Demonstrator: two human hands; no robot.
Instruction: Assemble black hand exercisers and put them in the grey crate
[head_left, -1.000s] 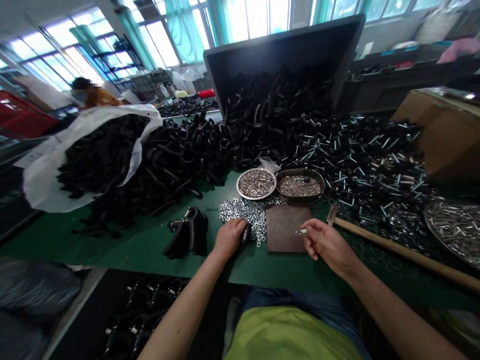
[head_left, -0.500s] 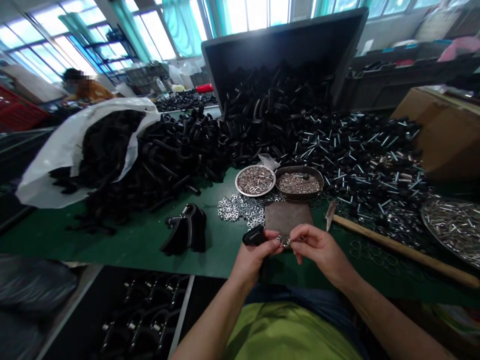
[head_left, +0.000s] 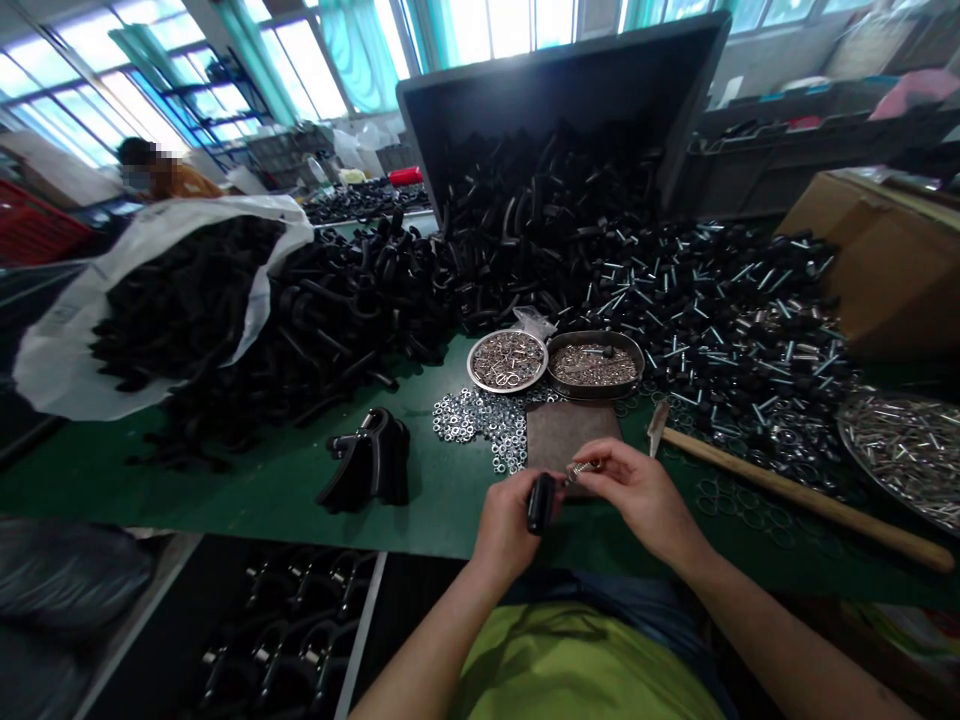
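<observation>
A small black plastic part (head_left: pixel 541 503) stands upright in the curled fingers of the left hand (head_left: pixel 510 522). The right hand (head_left: pixel 637 495), wrist bent inward, pinches a silvery screw (head_left: pixel 582 470) just beside its top. Beyond both hands lie a brown pad (head_left: pixel 570 432) and loose washers (head_left: pixel 480 420); a hammer (head_left: pixel 787 495) rests rightward.

Daylit workshop, backlit by blown-out windows (head_left: pixel 517 25) and bent by a wide lens.

Daylight pours in from the windows along the top, washed to white glare. The black parts heap (head_left: pixel 525 240) sinks into near-featureless dark, while small metal pieces glint. The green table (head_left: pixel 247 480) is evenly lit, with soft shadows. Straight lines bow toward the edges, and the corners smear and lose focus.
</observation>
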